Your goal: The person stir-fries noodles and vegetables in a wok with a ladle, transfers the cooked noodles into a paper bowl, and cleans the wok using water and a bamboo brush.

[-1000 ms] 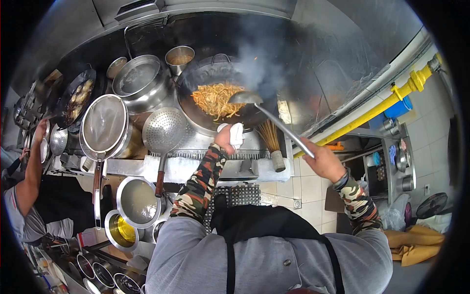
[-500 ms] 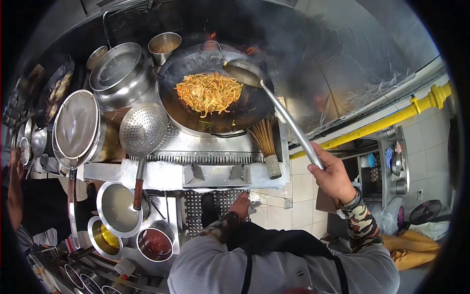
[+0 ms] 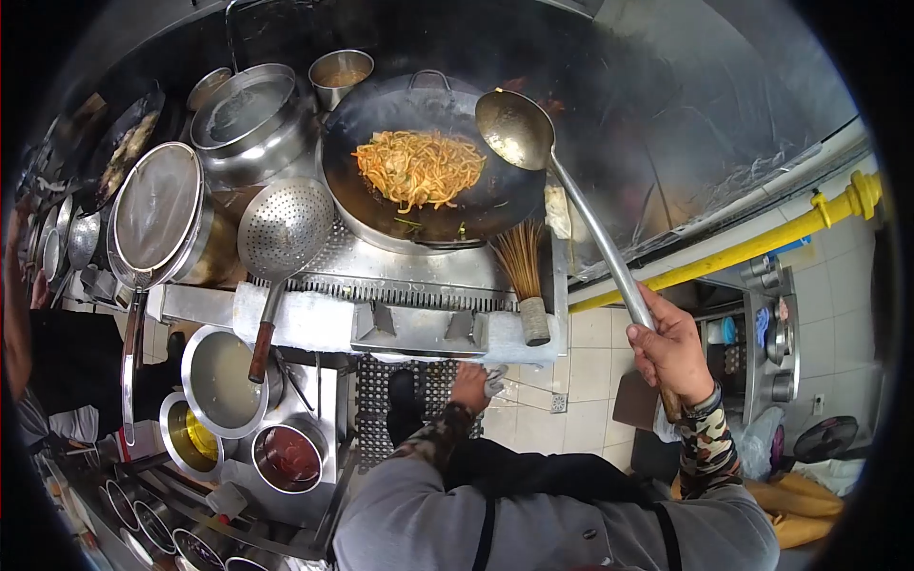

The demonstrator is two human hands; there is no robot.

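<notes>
My right hand (image 3: 674, 347) is wrapped round the handle of a long steel ladle (image 3: 602, 228). The ladle's bowl is raised over the right rim of a dark wok (image 3: 343, 195), its hollow side facing me. Stir-fried noodles (image 3: 419, 169) lie heaped in the middle of the wok, with a few green scraps below them. Low in front of the stove, my left hand (image 3: 468, 387) is closed on a greyish cloth (image 3: 494, 381), partly hidden by the fingers.
A bamboo brush (image 3: 522, 271) stands right of the wok. To the left are a perforated skimmer (image 3: 286, 228), a mesh strainer (image 3: 157, 207) and a steel pot (image 3: 249, 124). Bowls of pale liquid (image 3: 226, 381), yellow oil (image 3: 193, 438) and red sauce (image 3: 288, 459) sit below. A co-worker's arm (image 3: 15, 324) shows at far left.
My right hand has lifted the ladle, turning its bowl up and moving it from inside the wok to the right rim. The flame behind the wok has shrunk. The camera view has shifted slightly.
</notes>
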